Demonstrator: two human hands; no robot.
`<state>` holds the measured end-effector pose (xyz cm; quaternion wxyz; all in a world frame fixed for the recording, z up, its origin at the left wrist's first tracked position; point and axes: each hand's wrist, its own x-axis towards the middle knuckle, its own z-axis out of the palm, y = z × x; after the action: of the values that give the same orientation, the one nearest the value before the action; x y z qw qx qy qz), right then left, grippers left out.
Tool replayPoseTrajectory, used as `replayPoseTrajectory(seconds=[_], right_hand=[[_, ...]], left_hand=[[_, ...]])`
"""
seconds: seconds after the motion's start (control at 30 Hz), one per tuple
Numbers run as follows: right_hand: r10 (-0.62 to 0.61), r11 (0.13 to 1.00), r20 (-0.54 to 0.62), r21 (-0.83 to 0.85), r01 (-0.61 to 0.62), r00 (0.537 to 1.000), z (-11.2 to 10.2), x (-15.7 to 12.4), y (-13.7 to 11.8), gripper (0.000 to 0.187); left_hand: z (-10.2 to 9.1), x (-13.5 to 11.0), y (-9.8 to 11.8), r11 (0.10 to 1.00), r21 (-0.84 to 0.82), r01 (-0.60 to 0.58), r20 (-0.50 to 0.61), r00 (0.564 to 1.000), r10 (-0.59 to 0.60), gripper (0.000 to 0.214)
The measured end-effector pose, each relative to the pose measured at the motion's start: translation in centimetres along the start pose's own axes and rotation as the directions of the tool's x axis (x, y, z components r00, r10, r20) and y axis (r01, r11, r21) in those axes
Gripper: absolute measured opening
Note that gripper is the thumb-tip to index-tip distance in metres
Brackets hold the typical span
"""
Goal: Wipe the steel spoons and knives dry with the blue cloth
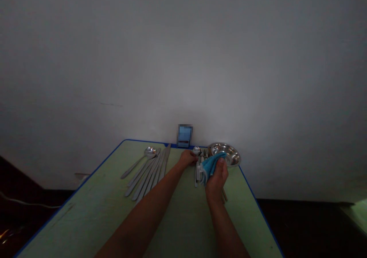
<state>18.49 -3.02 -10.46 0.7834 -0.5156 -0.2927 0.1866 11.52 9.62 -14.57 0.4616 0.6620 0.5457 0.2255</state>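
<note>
My right hand point(217, 177) is closed round a bunched blue cloth point(211, 165) with a pale fringed edge, held up over the right side of the table. Over at the back, my left hand point(187, 158) has its fingers drawn together at the neck of a spoon point(196, 150), whose bowl points to the wall. Beside that spoon lie forks point(204, 152) and other cutlery, partly hidden by the cloth. To the left of my left forearm, several metal knives and spoons point(145, 174) lie fanned out, handles toward me.
A shiny metal bowl point(233, 154) stands at the back right corner, partly behind the cloth. A phone-like device point(184, 135) stands upright against the wall. The green table point(94, 208) has a blue edge. Thin sticks point(224, 195) show below my right hand.
</note>
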Motion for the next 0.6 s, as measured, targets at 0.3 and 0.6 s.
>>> replayPoseTrajectory(seconds=[0.3, 0.6], right_hand=[[0.011, 1.000, -0.002, 0.000, -0.011, 1.000, -0.05, -0.07, -0.14, 0.040], [0.026, 0.999, -0.001, 0.027, -0.026, 1.000, 0.01, -0.13, -0.01, 0.042]], left_hand=[[-0.16, 0.05, 0.04, 0.995, 0.097, 0.034, 0.083, 0.996, -0.042, 0.031], [-0.17, -0.01, -0.15, 0.993, 0.120, 0.022, 0.040, 0.999, -0.027, 0.032]])
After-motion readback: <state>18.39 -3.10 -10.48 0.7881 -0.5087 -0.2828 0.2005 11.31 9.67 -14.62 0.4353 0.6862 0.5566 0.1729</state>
